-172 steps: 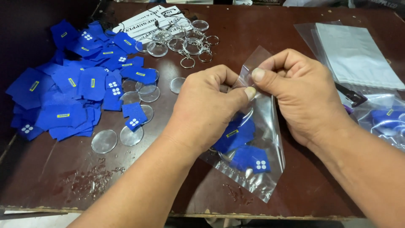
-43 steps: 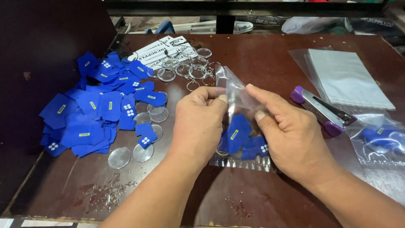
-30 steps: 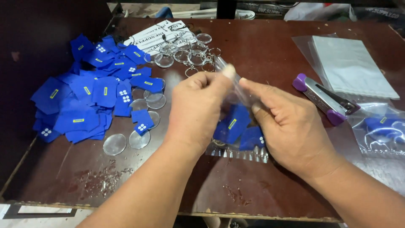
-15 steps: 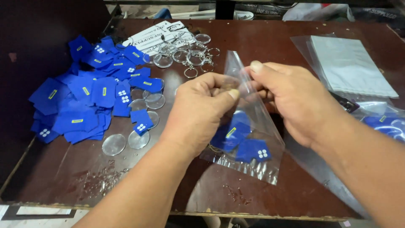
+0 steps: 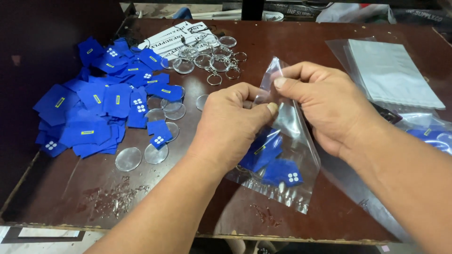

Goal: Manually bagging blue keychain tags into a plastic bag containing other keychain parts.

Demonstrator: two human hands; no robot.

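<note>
A small clear plastic bag (image 5: 293,141) is held above the brown table (image 5: 301,42) by both hands. My left hand (image 5: 230,122) pinches the bag's upper edge from the left. My right hand (image 5: 325,101) pinches the same edge from the right, thumb and forefinger pressed on the top strip. Inside the bag lie several blue square pieces (image 5: 278,169) and something clear near the bottom. The bag hangs tilted, its lower end close to the table's front edge.
A heap of blue square pieces (image 5: 101,101) covers the table's left side, with clear round discs (image 5: 141,155) beside it. Metal key rings and discs (image 5: 212,59) lie on a printed sheet at the back. A stack of clear bags (image 5: 393,70) sits at right, and a filled bag (image 5: 431,134) lies below the stack.
The bag has swung from nearly edge-on to hanging flat between my hands. My right hand has risen to the bag's top edge, and both hands have shifted slightly along it.
</note>
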